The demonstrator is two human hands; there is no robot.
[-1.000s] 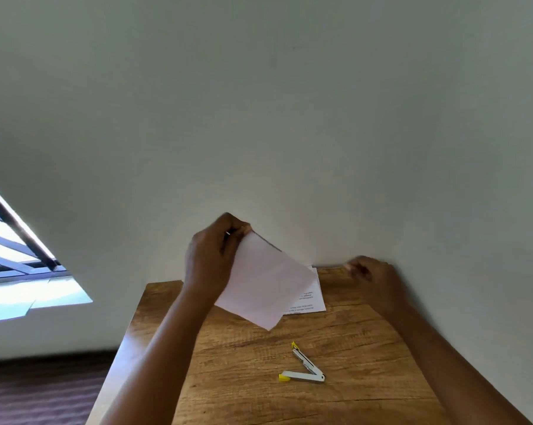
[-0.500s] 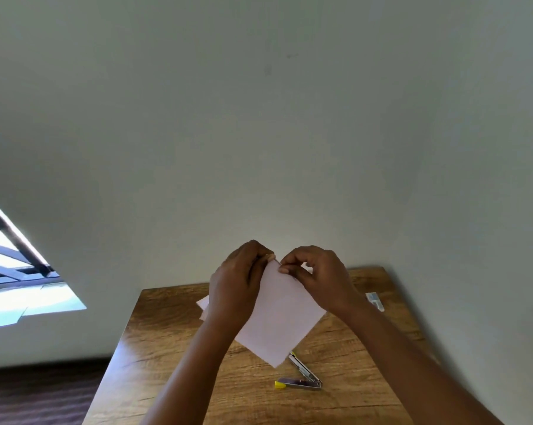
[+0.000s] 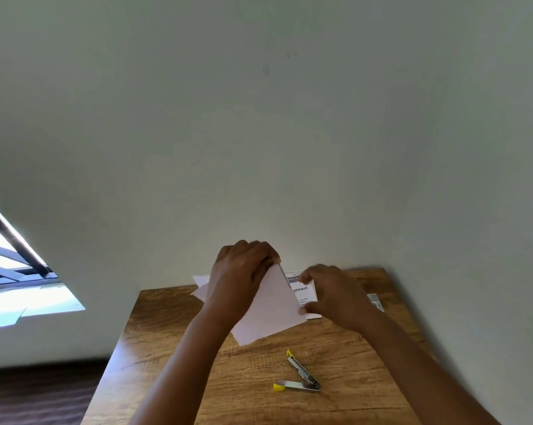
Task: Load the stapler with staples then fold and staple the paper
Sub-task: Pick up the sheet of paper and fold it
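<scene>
Your left hand (image 3: pixel 243 271) holds the folded white paper (image 3: pixel 271 311) above the wooden table (image 3: pixel 173 363); its fingers are curled around the upper corner of the sheet and pinch it there. The paper hangs tilted, with one corner pointing down toward the table. Your right hand (image 3: pixel 335 296) is at the right edge of the same sheet. Its thumb and fingers are bent and seem to touch the edge, but I cannot tell if they really pinch it, because the hand is blurred. Behind the sheet, a printed page (image 3: pixel 305 291) lies flat on the table near the wall (image 3: pixel 259 133). The stapler (image 3: pixel 300 377) lies on the table in front of you, opened in a V shape, with yellow tips, well apart from both hands. A small strip of staples (image 3: pixel 375 301) lies just beside your right wrist.
</scene>
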